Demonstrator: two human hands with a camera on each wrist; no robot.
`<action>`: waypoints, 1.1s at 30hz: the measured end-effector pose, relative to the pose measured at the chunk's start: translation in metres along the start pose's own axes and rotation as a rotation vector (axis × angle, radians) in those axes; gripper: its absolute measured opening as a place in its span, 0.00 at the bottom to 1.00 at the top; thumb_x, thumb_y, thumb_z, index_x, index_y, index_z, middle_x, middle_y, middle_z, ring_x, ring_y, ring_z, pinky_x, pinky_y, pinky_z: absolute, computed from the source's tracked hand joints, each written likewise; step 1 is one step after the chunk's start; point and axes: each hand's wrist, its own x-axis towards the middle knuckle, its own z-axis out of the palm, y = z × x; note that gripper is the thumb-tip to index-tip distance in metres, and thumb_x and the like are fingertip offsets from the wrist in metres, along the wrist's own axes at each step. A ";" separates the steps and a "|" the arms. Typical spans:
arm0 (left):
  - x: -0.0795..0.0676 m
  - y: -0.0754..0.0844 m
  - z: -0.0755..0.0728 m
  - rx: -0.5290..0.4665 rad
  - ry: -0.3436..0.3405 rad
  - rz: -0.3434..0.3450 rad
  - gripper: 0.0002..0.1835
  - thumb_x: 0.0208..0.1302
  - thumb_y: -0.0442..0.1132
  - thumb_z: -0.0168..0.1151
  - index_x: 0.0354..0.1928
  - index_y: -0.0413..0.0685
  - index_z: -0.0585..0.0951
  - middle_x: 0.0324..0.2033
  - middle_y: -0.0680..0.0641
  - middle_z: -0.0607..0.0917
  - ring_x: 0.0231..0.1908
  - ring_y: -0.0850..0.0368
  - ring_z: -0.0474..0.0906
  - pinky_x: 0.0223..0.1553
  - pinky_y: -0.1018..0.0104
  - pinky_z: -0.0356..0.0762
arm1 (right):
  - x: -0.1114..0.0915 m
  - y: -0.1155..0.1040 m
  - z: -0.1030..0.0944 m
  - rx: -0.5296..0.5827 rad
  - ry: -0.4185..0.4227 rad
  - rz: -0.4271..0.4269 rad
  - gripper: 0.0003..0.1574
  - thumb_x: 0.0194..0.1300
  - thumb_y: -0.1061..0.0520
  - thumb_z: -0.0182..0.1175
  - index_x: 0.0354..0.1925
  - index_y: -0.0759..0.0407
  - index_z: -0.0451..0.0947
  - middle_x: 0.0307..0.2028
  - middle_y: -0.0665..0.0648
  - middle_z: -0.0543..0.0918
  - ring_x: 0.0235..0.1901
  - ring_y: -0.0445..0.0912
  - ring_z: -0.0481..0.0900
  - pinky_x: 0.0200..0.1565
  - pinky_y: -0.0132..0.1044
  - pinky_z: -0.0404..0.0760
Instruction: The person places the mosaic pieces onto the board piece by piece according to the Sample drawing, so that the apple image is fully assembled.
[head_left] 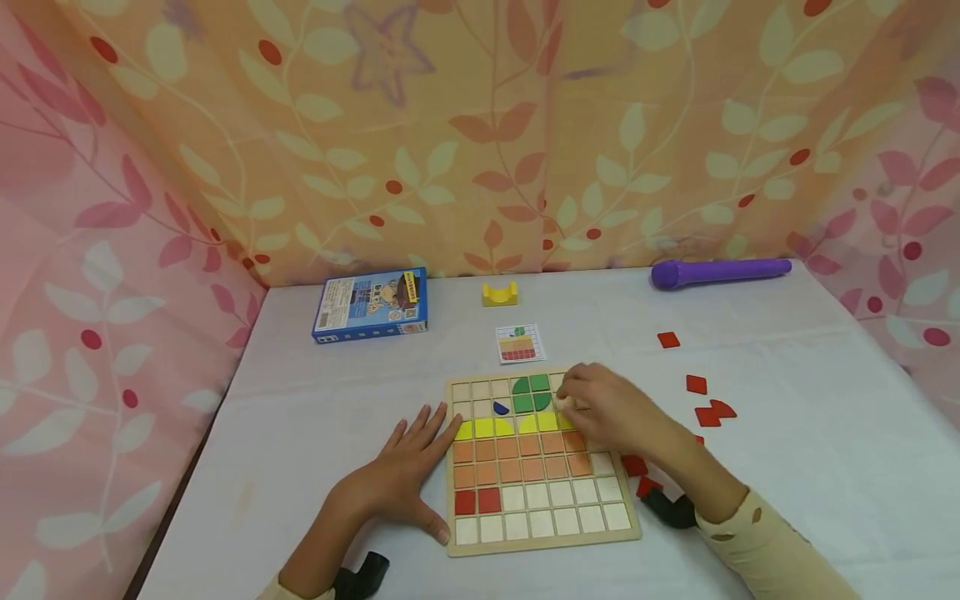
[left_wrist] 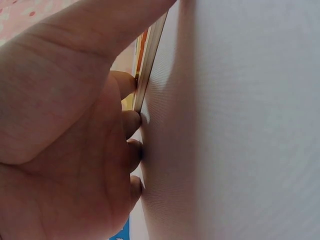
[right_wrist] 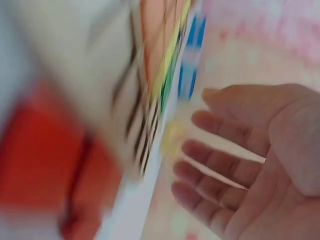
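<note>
A wooden grid board (head_left: 543, 546) lies on the white table, partly filled with green, yellow, orange and red tiles. One small blue piece (head_left: 501, 408) sits in its upper part. My left hand (head_left: 405, 462) lies spread against the board's left edge; in the left wrist view, its fingertips (left_wrist: 134, 155) touch the tablecloth and board side. Over the upper right of the board is my right hand (head_left: 611, 408), covering some cells. In the right wrist view that hand (right_wrist: 250, 155) appears above the board with loosely bent fingers and nothing seen between them. Two red tiles (head_left: 477, 501) fill lower-left cells.
Several loose red pieces (head_left: 697, 384) lie right of the board, some partly behind the right arm. Beyond the board are a pattern card (head_left: 519, 343), a yellow stand (head_left: 500, 296), a blue box (head_left: 371, 304) and a purple microphone-shaped object (head_left: 720, 273). Floral curtains surround the table.
</note>
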 end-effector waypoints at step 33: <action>0.000 0.001 0.001 0.006 0.031 0.026 0.77 0.26 0.71 0.81 0.80 0.54 0.51 0.79 0.45 0.43 0.77 0.43 0.31 0.73 0.40 0.33 | -0.018 0.111 -0.038 -0.124 0.035 0.339 0.15 0.58 0.67 0.68 0.46 0.69 0.83 0.34 0.61 0.83 0.36 0.57 0.78 0.45 0.57 0.78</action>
